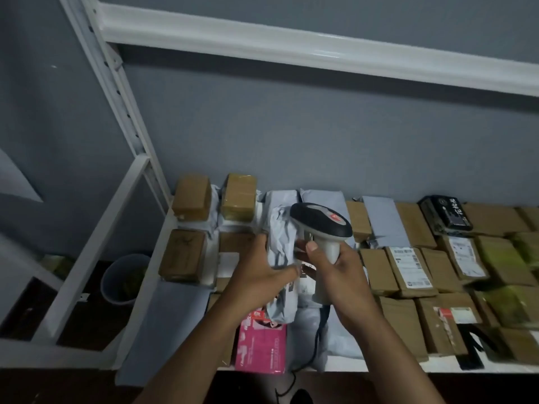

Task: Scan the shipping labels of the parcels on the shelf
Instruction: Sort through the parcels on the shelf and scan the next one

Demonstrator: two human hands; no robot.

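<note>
The right hand (335, 266) has its fingers wrapped round the grip of the scanner (320, 225), whose dark head points toward the back of the shelf (379, 365). The left hand (259, 272) grips a grey mailer bag (281, 243), tilting it up from the crowd of brown boxes and bags. To scan well, the label (partly visible just under the scanner, print too blurred to read) should probably be turned flat toward the scanner window and pulled smooth, since creased plastic may break the barcode. Keeping the trailing cable (318, 339) away from the pink parcel (261, 345) at the front edge seems wise.
</note>
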